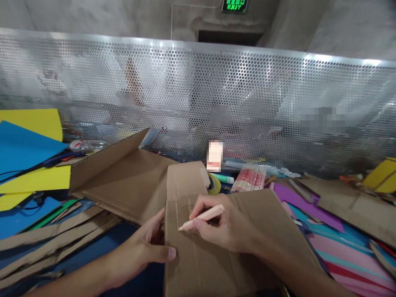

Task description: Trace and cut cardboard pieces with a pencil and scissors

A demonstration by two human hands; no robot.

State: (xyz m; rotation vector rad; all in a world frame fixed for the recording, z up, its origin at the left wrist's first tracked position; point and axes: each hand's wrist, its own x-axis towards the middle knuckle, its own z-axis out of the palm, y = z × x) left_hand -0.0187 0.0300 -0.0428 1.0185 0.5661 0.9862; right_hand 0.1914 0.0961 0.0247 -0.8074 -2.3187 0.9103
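Observation:
My right hand (224, 227) pinches a pale pink marker (206, 215), its tip touching a brown cardboard piece (225, 268) in front of me. Two light lines run up the cardboard just above the tip. With the thumb on top and the fingers behind its left edge, my left hand (148, 243) grips the same cardboard. A smaller cardboard flap (185, 179) stands at the far edge of this piece. What the left fingers touch underneath is hidden.
Left lie an opened cardboard box (130, 177), torn cardboard strips (71, 237) and yellow and blue sheets (27, 144). Behind are a tape roll (214, 184), a green marker (224, 178) and packed sticks (250, 178). Coloured paper (349, 255) lies right; a perforated metal panel (185, 90) rises behind.

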